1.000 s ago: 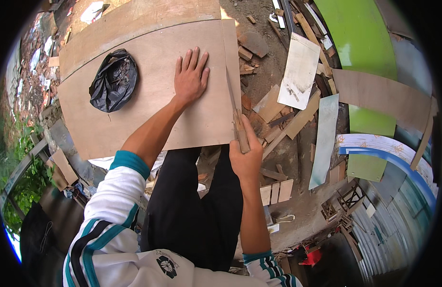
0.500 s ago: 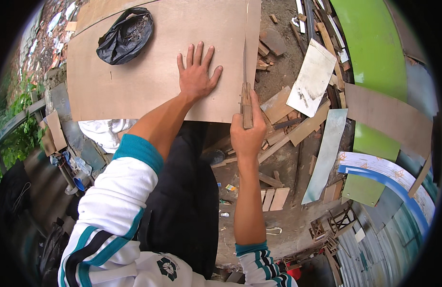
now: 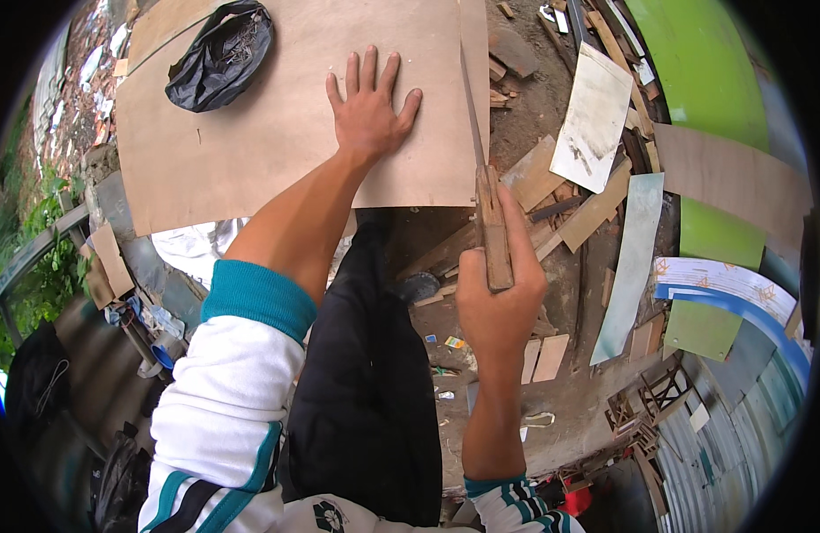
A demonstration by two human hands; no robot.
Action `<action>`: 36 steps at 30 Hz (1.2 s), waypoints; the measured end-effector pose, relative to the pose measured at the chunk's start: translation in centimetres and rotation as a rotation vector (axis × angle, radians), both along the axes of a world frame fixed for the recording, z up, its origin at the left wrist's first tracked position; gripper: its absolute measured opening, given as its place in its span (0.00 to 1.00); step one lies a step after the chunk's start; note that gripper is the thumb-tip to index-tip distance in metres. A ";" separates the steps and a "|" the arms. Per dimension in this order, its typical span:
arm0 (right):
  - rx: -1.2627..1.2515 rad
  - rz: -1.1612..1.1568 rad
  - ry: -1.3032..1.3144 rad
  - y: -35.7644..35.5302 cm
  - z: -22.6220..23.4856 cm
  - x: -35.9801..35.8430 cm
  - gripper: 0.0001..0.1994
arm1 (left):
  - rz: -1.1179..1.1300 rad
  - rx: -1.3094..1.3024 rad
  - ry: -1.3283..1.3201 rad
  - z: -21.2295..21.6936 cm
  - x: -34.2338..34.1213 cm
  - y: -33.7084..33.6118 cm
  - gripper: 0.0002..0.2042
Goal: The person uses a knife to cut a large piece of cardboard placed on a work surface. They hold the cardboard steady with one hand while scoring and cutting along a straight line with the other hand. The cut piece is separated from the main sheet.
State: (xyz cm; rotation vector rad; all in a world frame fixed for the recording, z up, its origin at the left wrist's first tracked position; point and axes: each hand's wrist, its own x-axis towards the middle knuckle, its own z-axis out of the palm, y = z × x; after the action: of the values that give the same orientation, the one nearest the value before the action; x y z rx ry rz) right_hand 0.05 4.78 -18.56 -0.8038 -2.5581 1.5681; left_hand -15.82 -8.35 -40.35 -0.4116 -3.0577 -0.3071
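A broad light-brown plywood sheet [image 3: 259, 160] lies in front of me. My left hand [image 3: 369, 111] rests flat on it, fingers spread, holding nothing. In my right hand [image 3: 500, 302] is the wooden handle of a handsaw [image 3: 491, 213], the index finger stretched along its side. The saw's thin blade reaches away over the sheet near its right edge, beside a long narrow cut line. Where the teeth meet the wood is too fine to make out. On the sheet's far left part sits a crumpled black plastic bag [image 3: 192, 84] holding small thin pieces that look like nails.
Wood offcuts [image 3: 596, 209] and a stained white board [image 3: 592, 115] lie on the dirt ground to the right. Beyond them are green panels [image 3: 703, 62]. A white cloth [image 3: 197, 253] shows under the sheet's near left edge, and a metal rail [image 3: 37, 244] stands at the left.
My right hand has drawn the saw back toward me and slightly right, so its handle now lies nearer my body. My left hand stays flat on the sheet; the view has shifted a little.
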 end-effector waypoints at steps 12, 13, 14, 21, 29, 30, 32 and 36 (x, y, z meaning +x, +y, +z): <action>-0.071 -0.004 0.187 2.7 -3.8 0.5 0.29 | 0.007 -0.020 0.026 -0.3 -0.7 0.1 0.34; -0.076 -0.017 0.154 2.4 -3.3 0.4 0.29 | 0.005 -0.024 0.032 -0.2 -0.8 0.0 0.33; -0.081 -0.032 0.114 1.3 -2.4 0.2 0.29 | 0.007 -0.030 0.036 -0.4 -0.7 -0.1 0.33; 0.069 0.029 0.158 0.4 -3.6 0.5 0.29 | 0.006 -0.009 0.066 -0.4 -0.9 0.2 0.34; -0.011 0.006 0.143 1.1 -4.8 0.6 0.29 | -0.010 0.008 0.070 -0.7 -0.4 0.1 0.33; 0.016 0.013 0.132 0.5 -3.7 1.0 0.29 | -0.008 0.001 0.067 -0.4 -0.3 0.0 0.33; -0.095 -0.036 0.030 -1.0 -1.0 2.9 0.30 | 0.004 -0.011 0.063 -0.4 -0.5 -0.9 0.34; -0.026 -0.044 0.105 -0.1 -2.8 2.5 0.29 | 0.001 0.009 0.062 -0.5 -0.5 -0.2 0.33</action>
State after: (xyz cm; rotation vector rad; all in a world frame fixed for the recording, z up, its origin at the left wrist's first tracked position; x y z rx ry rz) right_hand 2.57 4.64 -21.35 -0.7534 -2.4361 1.5896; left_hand -16.32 -8.52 -40.85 -0.4111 -2.9949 -0.3025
